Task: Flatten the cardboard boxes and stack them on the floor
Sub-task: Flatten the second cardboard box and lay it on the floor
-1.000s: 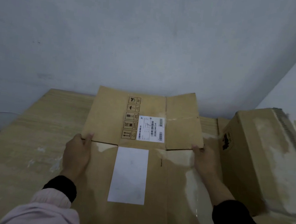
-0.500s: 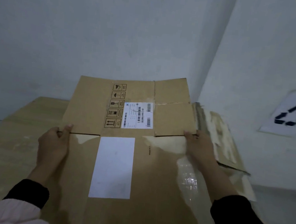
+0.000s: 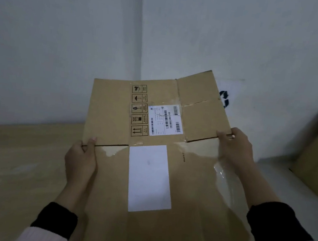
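A flattened brown cardboard box (image 3: 193,175) fills the middle of the view, held up in front of me. It carries a blank white label, a barcode label and black handling symbols. My left hand (image 3: 80,158) grips its left edge at the flap slit, thumb on top. At the right edge, my right hand (image 3: 235,146) grips the box where the flap begins. Torn clear tape clings to the right side of the box. The far flaps tilt upward toward the wall corner.
A wide sheet of flat cardboard (image 3: 12,160) lies low on the left against the wall. Another cardboard box (image 3: 317,156) stands at the right edge. A recycling sign (image 3: 225,99) on the right wall shows partly behind the held box. Grey floor (image 3: 278,176) runs along the right.
The view has swung to the right with the held box, toward the room corner. The upright box that stood at my right is gone from that spot; another box shows at the far right.
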